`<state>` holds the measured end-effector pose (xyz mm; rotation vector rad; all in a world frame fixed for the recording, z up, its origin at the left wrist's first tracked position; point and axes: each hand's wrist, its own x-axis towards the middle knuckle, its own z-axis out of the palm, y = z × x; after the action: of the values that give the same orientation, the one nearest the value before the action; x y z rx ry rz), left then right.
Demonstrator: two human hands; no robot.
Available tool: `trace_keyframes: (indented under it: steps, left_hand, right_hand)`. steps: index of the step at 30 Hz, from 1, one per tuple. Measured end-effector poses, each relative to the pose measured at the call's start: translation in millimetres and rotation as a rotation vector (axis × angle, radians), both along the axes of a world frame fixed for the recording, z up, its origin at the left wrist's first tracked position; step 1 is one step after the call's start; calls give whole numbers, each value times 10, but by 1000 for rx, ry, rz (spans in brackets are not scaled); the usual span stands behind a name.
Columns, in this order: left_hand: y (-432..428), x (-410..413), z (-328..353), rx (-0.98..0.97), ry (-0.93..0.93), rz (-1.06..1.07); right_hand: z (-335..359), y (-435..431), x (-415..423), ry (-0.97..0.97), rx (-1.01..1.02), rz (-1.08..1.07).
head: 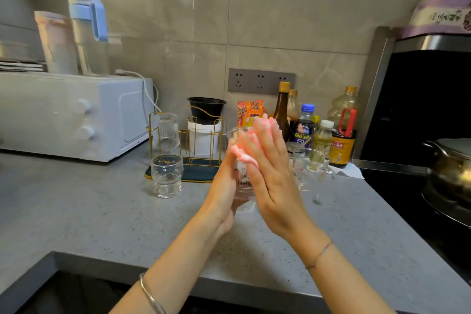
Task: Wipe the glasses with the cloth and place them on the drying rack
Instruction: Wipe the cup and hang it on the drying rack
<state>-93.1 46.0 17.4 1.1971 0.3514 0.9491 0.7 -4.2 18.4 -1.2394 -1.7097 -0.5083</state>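
Four glasses are counted: racked glass (167, 132), left glass (167, 176), right glass (309, 168), blurred held glass (244, 197). One cloth (240, 154) is pressed by the flat right hand (270, 181); the left hand (222, 191) has hidden fingers, so its grip cannot be told.

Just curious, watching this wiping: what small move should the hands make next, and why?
Probably turn the clear glass tumbler a little in the left hand, since the right hand presses the pink cloth against its right side only.

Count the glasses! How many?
4 glasses: one upside down on the rack, one on the counter, one between left hand and right hand, one right of them. More may be hidden.
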Motion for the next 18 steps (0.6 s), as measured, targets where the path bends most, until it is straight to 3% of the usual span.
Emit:
trace_keyframes:
  steps: [7, 14, 18]
  left_hand:
    - [106, -82, 10, -142, -80, -76]
    - [28, -34, 7, -136, -126, -108]
    - [70, -46, 68, -144, -196, -104]
  right_hand:
    - [-241, -48, -28, -167, -42, 80]
    - [135, 97, 85, 243, -82, 142]
    - [-120, 45, -60, 273, -98, 230]
